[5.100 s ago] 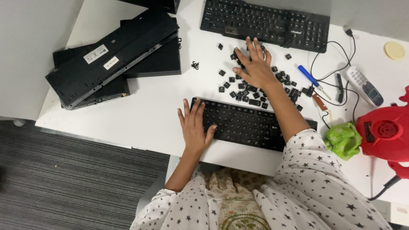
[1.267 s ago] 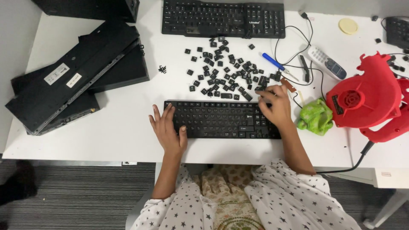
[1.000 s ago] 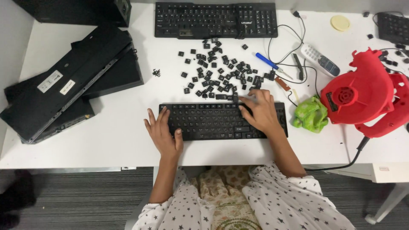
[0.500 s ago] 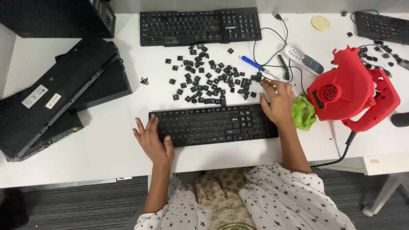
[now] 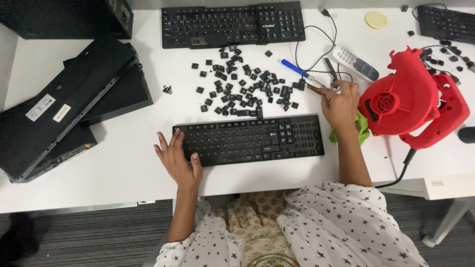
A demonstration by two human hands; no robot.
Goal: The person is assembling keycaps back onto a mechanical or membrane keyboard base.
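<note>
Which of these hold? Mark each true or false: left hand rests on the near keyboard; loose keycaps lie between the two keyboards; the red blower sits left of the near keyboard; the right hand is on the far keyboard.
1. Left hand rests on the near keyboard: true.
2. Loose keycaps lie between it and the far keyboard: true.
3. Red blower sits left: false, right.
4. Right hand on far keyboard: false, it is by the small tools right of the keycaps.

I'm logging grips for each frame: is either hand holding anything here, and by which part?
Left hand holds nothing; it rests flat on the black keyboard's left end. Right hand reaches a small brown-handled tool; whether it grips it cannot be told.
</note>
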